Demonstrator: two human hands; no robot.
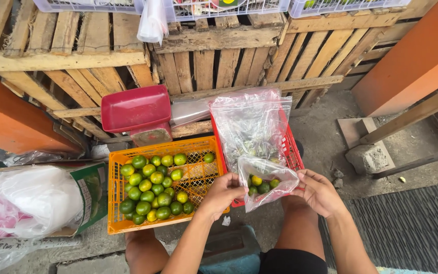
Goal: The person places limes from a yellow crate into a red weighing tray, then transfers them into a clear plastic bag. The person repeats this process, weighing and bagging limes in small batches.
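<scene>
You hold the small clear bag of green citrus fruits between both hands, your left hand and right hand each pinched shut on its rim, near the orange crate. Bagging looks underway; closing it calls for gathering the mouth.

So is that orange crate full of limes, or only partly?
Partly full. The limes are heaped in the left part of the orange crate, while its right side shows bare mesh floor.

Orange crate, green-yellow limes, red scale pan, clear bag.
</scene>
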